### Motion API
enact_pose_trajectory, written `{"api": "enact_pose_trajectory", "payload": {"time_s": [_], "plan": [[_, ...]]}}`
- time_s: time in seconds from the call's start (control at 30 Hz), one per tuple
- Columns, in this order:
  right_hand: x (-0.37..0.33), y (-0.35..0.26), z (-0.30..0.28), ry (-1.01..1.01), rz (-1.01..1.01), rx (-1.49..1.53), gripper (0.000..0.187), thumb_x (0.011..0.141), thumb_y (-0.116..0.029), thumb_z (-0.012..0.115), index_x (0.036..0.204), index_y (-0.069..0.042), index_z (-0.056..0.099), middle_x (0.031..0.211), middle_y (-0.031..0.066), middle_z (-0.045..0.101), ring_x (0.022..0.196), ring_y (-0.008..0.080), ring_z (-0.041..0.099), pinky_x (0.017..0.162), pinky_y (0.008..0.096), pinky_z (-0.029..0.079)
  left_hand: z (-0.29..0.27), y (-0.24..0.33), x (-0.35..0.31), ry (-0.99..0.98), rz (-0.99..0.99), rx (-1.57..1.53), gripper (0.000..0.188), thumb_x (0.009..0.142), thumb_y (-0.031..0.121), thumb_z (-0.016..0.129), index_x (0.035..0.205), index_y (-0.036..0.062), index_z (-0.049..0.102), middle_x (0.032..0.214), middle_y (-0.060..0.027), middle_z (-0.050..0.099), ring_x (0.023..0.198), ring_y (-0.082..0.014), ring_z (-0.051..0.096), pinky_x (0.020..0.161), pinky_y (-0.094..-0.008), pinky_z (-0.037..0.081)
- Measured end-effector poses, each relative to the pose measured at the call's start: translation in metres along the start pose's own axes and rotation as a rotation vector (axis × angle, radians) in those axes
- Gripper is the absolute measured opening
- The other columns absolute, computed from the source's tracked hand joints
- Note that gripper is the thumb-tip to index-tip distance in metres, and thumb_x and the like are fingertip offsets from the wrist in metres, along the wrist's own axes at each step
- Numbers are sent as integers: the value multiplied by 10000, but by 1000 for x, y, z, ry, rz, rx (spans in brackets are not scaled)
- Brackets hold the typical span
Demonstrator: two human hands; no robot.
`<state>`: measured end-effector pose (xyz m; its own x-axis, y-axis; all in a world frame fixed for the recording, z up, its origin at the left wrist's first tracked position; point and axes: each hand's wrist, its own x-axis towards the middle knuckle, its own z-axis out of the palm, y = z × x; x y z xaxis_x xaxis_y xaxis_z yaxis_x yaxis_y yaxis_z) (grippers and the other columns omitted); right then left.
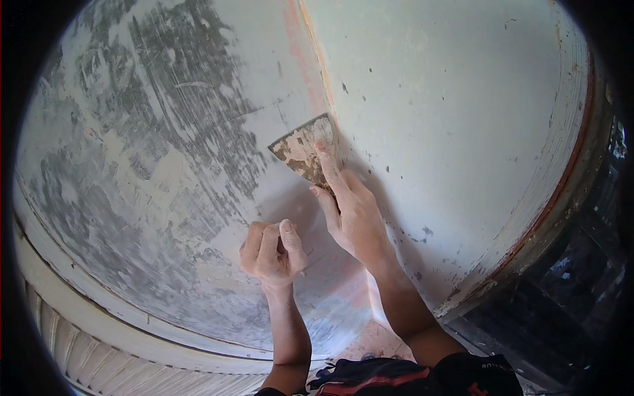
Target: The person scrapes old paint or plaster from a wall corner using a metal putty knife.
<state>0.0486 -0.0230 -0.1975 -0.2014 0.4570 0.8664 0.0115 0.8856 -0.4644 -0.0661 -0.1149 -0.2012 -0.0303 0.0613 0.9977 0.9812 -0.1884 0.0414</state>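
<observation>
My right hand (356, 214) grips a putty knife (306, 150) with a wide, flared blade crusted in dried filler. Its index finger lies stretched along the blade, and the handle is mostly hidden in the palm. The blade's wide edge points up and left, by the corner line where two wall faces meet; whether it touches the wall cannot be told. Lower and to the left, my left hand (272, 254) is curled into a fist, thumb uppermost. Anything inside its fingers is hidden. Pale dust coats both hands.
The left wall face (165, 171) is patchy grey and white with smeared filler. A smoother pale wall face (449, 105) with small dark chips is on the right, ending at a reddish-brown edge (558, 191). Ribbed pale material (86, 350) shows at lower left, dark objects (561, 290) at lower right.
</observation>
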Motion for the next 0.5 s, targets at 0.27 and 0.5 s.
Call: {"api": "enact_pose_trajectory", "payload": {"time_s": [0.27,0.5], "plan": [[1,-3,5,150,-165,-256,609,923,-87,638,1487,-68,408,1403,227,477,894,294,691,586,311,595,2,-5,-7,11,19,8,264,921,52,616,657,31,628,573,-33,502,478,-129,420,427,-292,283],[7,1,6,47,-181,-303,573,903,-17,617,1443,29,430,1549,199,362,762,259,707,535,293,556,7,-5,-8,44,72,-40,284,900,40,605,618,42,585,555,-25,474,438,-134,391,409,-296,263]]}}
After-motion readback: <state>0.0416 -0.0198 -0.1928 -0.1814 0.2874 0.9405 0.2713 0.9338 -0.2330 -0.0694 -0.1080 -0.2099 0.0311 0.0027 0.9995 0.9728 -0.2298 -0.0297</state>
